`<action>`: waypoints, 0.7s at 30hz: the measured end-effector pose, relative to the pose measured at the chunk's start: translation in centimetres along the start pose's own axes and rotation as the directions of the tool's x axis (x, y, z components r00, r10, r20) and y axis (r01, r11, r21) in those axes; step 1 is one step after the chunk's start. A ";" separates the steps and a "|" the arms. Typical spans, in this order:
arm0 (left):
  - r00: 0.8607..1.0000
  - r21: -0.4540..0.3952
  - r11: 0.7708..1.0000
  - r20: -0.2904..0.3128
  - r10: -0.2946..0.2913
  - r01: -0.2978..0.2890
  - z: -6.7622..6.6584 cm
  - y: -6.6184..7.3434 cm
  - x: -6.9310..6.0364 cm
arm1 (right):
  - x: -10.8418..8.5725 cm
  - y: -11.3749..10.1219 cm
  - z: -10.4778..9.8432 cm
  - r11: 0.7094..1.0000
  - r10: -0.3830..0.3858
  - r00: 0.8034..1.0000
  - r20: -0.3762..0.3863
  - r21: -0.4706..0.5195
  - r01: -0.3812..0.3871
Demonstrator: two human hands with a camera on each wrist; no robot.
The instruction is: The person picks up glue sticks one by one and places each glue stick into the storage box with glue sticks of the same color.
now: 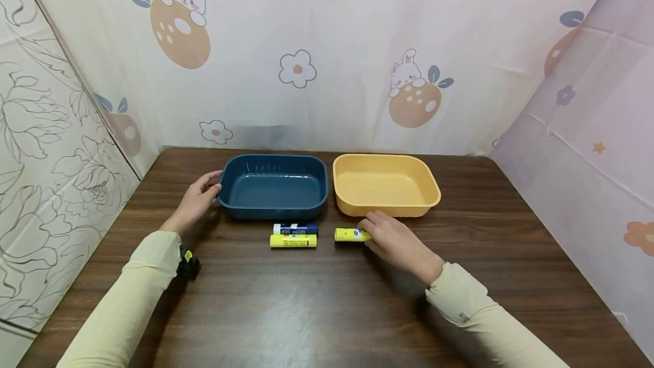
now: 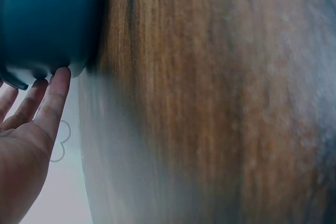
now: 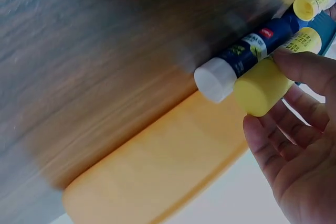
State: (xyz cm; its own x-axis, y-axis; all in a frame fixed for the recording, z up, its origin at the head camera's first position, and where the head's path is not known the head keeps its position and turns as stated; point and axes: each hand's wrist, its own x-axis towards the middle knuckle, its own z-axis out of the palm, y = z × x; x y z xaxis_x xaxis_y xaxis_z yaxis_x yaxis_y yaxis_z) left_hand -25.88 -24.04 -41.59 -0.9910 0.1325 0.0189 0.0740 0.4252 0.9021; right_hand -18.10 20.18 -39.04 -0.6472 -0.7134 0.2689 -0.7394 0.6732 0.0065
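My left hand rests its fingertips on the left end of the dark blue tray; in the left wrist view, nearly straight fingers touch the tray wall. Between thumb and fingers, my right hand pinches the capped end of a yellow glue stick, in front of the yellow tray. The right wrist view shows a blue stick with a white cap lying against that yellow stick. Left of them, another yellow stick lies in front of a blue stick.
Both trays stand side by side at the back of the brown wooden table, with nothing inside. A patterned curtain hangs behind the table. A small black device is at my left wrist.
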 end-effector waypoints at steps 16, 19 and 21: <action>1.000 -0.009 1.000 -0.001 -0.019 0.019 -0.1 0.0 0.0 | -0.3 0.1 -0.2 1.000 -0.004 1.000 -0.002 -0.003 0.004; 1.000 -0.009 1.000 -0.003 -0.018 0.018 -0.1 -0.1 0.1 | -0.2 0.2 -0.4 1.000 -0.012 1.000 -0.011 -0.016 0.012; 1.000 -0.008 1.000 -0.004 -0.015 0.015 0.0 0.0 0.1 | -0.2 0.2 -0.5 1.000 -0.016 1.000 -0.023 -0.024 0.016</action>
State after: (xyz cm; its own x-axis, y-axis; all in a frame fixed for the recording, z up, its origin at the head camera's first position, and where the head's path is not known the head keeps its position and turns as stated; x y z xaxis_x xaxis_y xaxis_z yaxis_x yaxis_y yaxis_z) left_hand -25.96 -24.07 -41.58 -0.9924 0.1228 0.0067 0.0580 0.4201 0.9056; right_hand -18.03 20.53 -38.56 -0.6305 -0.7197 0.2908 -0.7450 0.6662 0.0335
